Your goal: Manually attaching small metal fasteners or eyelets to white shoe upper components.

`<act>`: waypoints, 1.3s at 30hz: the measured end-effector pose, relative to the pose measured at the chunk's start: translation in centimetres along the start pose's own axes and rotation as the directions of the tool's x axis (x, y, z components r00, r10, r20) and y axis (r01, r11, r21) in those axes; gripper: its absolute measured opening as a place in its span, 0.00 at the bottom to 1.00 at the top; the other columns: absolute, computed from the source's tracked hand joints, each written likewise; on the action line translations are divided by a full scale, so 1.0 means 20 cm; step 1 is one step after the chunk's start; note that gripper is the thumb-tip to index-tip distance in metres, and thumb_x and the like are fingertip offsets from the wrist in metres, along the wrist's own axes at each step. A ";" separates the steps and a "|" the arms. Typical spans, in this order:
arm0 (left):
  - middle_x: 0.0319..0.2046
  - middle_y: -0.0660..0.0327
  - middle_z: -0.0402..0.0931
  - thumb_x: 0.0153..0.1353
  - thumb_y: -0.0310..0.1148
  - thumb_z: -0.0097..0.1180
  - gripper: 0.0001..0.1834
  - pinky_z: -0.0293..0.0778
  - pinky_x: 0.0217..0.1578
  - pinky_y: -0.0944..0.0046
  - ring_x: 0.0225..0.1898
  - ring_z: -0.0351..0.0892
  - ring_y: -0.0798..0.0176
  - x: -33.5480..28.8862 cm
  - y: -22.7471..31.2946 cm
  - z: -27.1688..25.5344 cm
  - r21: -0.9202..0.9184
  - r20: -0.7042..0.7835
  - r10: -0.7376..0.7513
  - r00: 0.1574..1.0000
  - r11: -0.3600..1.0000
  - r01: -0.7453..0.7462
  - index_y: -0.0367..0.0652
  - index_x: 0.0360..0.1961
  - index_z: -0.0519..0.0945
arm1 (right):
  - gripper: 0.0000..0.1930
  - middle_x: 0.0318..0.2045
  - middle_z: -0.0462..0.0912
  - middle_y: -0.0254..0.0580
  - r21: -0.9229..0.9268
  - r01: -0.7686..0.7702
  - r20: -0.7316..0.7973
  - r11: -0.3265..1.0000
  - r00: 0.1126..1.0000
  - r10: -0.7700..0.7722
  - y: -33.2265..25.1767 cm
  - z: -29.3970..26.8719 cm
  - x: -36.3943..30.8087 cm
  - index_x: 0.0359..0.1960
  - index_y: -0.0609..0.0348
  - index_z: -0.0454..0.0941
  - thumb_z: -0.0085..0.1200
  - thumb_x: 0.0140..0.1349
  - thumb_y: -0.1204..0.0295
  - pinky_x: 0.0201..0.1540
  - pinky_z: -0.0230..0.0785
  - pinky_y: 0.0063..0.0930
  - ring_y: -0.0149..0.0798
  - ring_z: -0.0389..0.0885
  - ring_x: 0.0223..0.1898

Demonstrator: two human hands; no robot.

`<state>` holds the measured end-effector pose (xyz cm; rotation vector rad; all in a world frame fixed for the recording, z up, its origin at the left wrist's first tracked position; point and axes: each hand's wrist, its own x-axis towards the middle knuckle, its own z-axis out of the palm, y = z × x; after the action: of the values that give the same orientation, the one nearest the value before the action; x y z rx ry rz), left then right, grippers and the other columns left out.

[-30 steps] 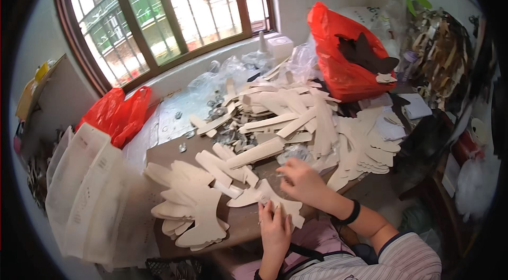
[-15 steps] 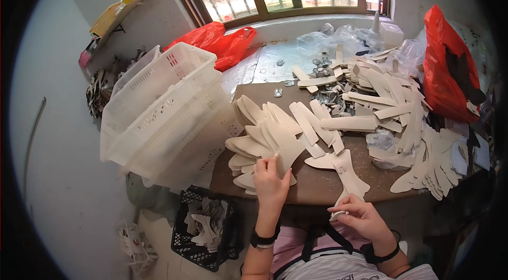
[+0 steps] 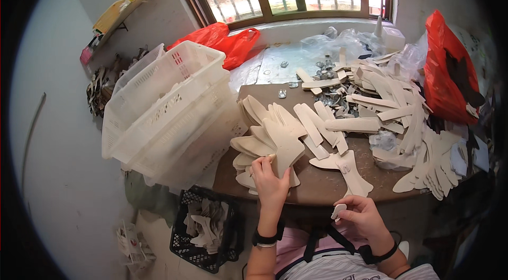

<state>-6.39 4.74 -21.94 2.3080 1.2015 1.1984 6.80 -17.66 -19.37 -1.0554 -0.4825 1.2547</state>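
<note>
My left hand (image 3: 271, 178) lies on a fanned stack of cream shoe-upper pieces (image 3: 286, 145) at the table's front. Its fingers and thumb are spread apart on the top layers, and it lifts nothing. My right hand (image 3: 366, 217) is closed, pinching a short cream strip (image 3: 338, 210) between thumb and fingers beyond the table's front edge. Just above that hand, a single cream upper piece (image 3: 352, 175) lies flat on the brown table (image 3: 312, 187), with a small metal-looking fitting on it.
Long cream strips (image 3: 353, 124) and small metal buckles (image 3: 323, 76) are heaped at centre right. Further cut pieces (image 3: 434, 166) overlap beyond them. A red bag (image 3: 450, 68) stands far right. Stacked white crates (image 3: 159, 116) border the left; a black basket (image 3: 206, 227) sits below.
The strip in my right hand has come away from the lower end of the single upper piece and turned more upright. My left hand stays on the stack. The whole view has shifted slightly.
</note>
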 end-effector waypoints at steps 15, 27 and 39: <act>0.35 0.67 0.67 0.69 0.38 0.53 0.18 0.71 0.45 0.69 0.39 0.72 0.70 0.03 -0.32 -0.13 -0.932 0.305 -0.296 0.905 0.102 0.347 0.44 0.55 0.67 | 0.11 0.37 0.83 0.45 0.105 -0.051 -0.005 0.993 0.999 0.051 0.07 0.02 0.00 0.45 0.70 0.78 0.56 0.61 0.82 0.41 0.79 0.26 0.36 0.84 0.37; 0.19 0.56 0.71 0.57 0.26 0.63 0.09 0.64 0.24 0.65 0.23 0.68 0.67 -0.24 0.21 -0.56 -0.453 0.140 -0.248 0.959 0.845 0.284 0.30 0.27 0.77 | 0.07 0.38 0.79 0.42 0.146 -0.014 0.168 0.989 0.986 -0.011 -0.01 0.21 0.02 0.40 0.69 0.80 0.56 0.60 0.85 0.44 0.79 0.27 0.36 0.82 0.40; 0.44 0.51 0.76 0.65 0.25 0.55 0.10 0.71 0.43 0.67 0.42 0.77 0.58 -0.38 0.40 -0.48 -0.637 0.370 -0.011 0.929 0.724 0.262 0.26 0.43 0.79 | 0.09 0.34 0.83 0.43 -0.299 0.375 0.118 0.878 0.927 -0.356 -0.10 0.16 0.04 0.34 0.67 0.83 0.60 0.52 0.90 0.39 0.76 0.23 0.32 0.81 0.35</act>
<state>-11.84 -7.30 -15.78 1.7230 0.6340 0.9133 5.56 -15.67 -16.34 -1.1305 -0.9103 0.8874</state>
